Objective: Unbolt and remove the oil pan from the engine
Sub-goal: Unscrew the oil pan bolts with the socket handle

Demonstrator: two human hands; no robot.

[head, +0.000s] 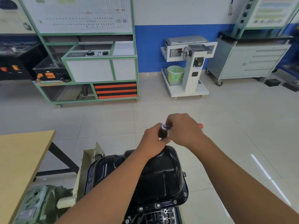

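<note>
Engine (pixel 155 214) sits low in view, its glossy black oil pan (pixel 163 173) on top, flange bolts (pixel 174 201) showing along the near rim. Above the pan's far end, the left hand (pixel 152 139) curls round a dark socket (pixel 163 131); the right hand (pixel 182 128) grips a red-tipped ratchet handle (pixel 200 125).

The right hand (pixel 182 129) covers most of the tool (pixel 164 130), so only a dark end and a red tip (pixel 200 125) stick out. The arms hide part of the black oil pan (pixel 163 173), and the engine (pixel 155 215) is cut off at the bottom edge. The wall boards (pixel 77 13) are too blurry to read.
</note>
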